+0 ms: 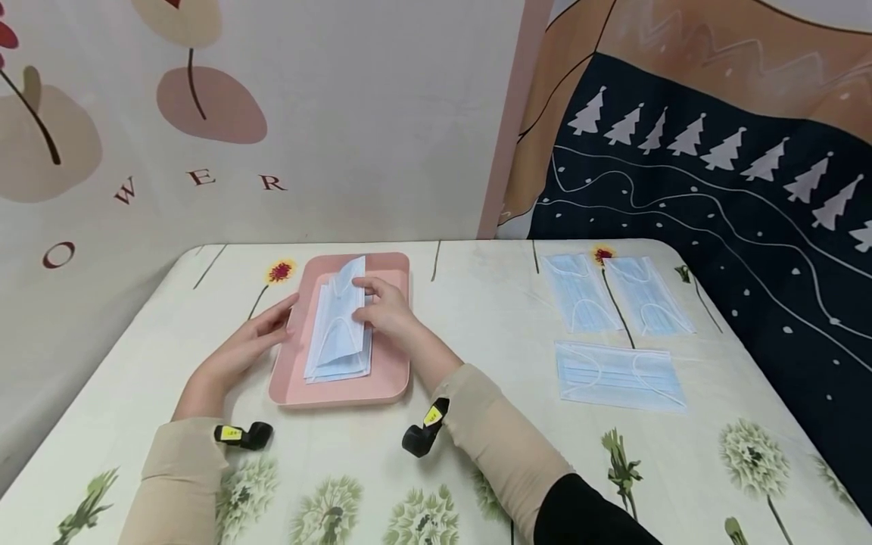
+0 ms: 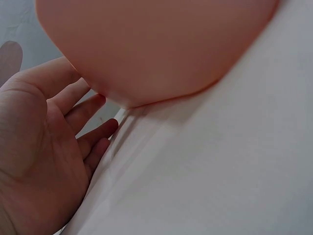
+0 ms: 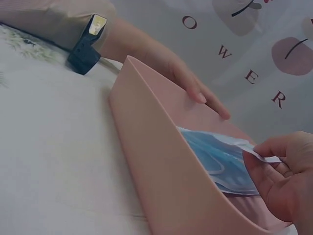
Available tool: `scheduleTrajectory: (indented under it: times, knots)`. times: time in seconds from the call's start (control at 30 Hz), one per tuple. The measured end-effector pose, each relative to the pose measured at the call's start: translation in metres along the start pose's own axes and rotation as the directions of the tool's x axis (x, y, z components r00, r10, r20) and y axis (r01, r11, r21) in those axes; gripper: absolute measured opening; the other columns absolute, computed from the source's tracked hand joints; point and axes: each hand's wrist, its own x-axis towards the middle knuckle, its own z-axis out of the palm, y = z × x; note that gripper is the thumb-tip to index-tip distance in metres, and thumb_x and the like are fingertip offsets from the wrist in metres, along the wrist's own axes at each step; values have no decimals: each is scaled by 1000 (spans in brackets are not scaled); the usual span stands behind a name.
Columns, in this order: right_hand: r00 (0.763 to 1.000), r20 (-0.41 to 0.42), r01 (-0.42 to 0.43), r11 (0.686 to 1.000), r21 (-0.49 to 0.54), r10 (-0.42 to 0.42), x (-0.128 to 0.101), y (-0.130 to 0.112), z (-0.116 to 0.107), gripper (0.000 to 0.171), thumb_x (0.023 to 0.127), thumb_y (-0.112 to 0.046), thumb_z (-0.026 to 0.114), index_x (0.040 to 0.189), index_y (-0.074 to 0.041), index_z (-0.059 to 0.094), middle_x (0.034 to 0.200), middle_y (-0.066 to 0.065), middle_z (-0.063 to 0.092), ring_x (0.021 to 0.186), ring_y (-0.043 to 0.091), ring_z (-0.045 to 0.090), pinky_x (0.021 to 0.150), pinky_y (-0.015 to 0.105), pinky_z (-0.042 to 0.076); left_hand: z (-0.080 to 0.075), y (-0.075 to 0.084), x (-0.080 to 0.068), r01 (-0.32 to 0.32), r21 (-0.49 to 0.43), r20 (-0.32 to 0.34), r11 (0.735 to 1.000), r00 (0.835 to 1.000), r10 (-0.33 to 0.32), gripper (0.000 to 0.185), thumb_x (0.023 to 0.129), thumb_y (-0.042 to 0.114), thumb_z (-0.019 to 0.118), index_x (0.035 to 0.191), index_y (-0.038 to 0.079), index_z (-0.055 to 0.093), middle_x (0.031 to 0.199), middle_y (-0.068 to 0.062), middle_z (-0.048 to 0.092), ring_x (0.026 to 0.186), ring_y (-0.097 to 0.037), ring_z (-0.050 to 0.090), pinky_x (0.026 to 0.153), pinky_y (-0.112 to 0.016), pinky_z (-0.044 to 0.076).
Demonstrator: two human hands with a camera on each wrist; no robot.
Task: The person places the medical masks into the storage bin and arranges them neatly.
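1. A table [image 1: 477, 303] with a cream cloth printed with flowers carries everything
2. A pink tray [image 1: 391, 378] lies on its left half
3. Three blue face masks [image 1: 616, 375] lie flat on its right half, two side by side and one in front of them

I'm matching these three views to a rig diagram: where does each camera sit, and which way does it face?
Head: above, facing forward and down at the flat pink plastic tray of pale blue face masks; both hands and forearms show.
Left wrist: low beside the tray's rounded corner; left hand shows.
Right wrist: table level, facing along the tray wall; right hand pinches a mask.
All share the tray.
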Motion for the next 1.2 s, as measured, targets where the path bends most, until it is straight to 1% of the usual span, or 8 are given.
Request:
scheduleTrajectory:
  times: [0.17,0.3,0.37,0.4,0.53,0.93,1.13,1.2]
  knots:
    - [1000,9,-11,996,-94,12,0,2,1,60,77,14,69,131,-9,58,107,2,56,81,13,57,59,25,52,0,2,-1,11,7,-2,1000,1000,-11,69,98,23,56,155,18,18,157,-16,14,142,-35,11,111,-55,8]
    - [1000,9,-12,980,-201,14,0,4,3,59,78,10,71,131,-10,58,115,5,56,94,17,57,67,24,53,0,1,-1,8,12,-3,1000,1000,-8,69,98,25,57,155,19,18,157,-15,15,142,-34,12,109,-21,21]
    - [1000,4,-16,963,-268,18,-1,5,3,59,77,7,73,132,-11,58,120,6,57,103,19,56,73,25,52,0,1,-1,5,12,-3,1000,1000,-5,68,98,24,57,155,19,19,157,-15,16,142,-34,12,108,-19,22]
    - [1000,2,-16,951,-308,17,-1,5,3,60,77,6,73,132,-12,57,121,7,57,106,20,55,77,25,52,1,0,-1,3,10,-4,1000,1000,-3,68,98,24,57,155,19,19,157,-15,16,142,-34,12,108,-19,22]
    - [1000,3,-8,902,-433,11,-2,7,4,63,76,2,76,134,-13,56,124,7,58,113,22,54,89,28,47,1,0,0,3,8,-9,1000,1000,-3,68,98,23,57,154,18,20,157,-16,17,142,-35,12,111,-54,9]
    - [999,32,33,769,-638,-17,-4,8,10,67,78,-6,79,139,-13,52,138,5,50,130,20,43,104,29,35,1,2,-1,12,6,-14,1000,1000,-12,69,98,22,57,155,17,18,157,-16,15,142,-35,11,111,-54,9]
    - [999,36,46,679,-732,-28,-4,7,12,64,79,-15,79,138,-13,53,136,5,45,122,20,48,100,25,38,1,0,-1,4,20,-11,1000,1000,-4,68,98,23,57,155,18,19,157,-14,16,143,-33,12,103,-12,24]
    - [999,33,47,646,-762,-34,-4,6,13,63,79,-17,80,137,-13,55,138,5,43,121,20,48,99,24,39,1,-1,-1,3,26,-10,1000,1000,-3,68,98,23,57,155,19,19,157,-14,16,143,-33,12,102,-11,24]
